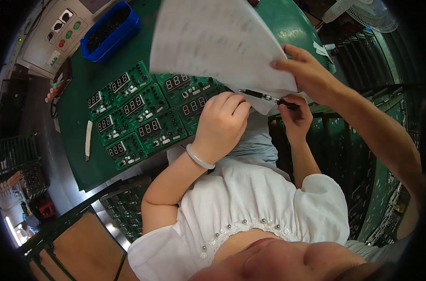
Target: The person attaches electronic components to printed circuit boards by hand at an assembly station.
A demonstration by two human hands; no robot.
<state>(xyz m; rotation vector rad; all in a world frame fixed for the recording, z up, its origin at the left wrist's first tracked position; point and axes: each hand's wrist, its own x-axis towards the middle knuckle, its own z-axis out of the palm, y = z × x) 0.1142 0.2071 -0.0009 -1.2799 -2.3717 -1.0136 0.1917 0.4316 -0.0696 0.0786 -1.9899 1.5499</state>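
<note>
A black and clear pen (264, 96) is gripped in my right hand (297, 116), its tip pointing left beneath the paper. My left hand (224, 122), with a pale bangle on the wrist, is closed beside the circuit boards (150, 127) at the table's near edge. Its curled fingertips are turned away, so what they hold, if anything, is hidden. A large white sheet of paper (213, 40) with faint, blurred writing is held up over the table by another person's hand (306, 72), reaching in from the right.
Several green boards with digit displays lie in rows on the green table (77, 154). A blue bin (111, 32) of small dark parts stands at the far left, by a control panel (58, 35). A pale strip (88, 140) lies left of the boards. Racks of boards (334, 154) stand at right.
</note>
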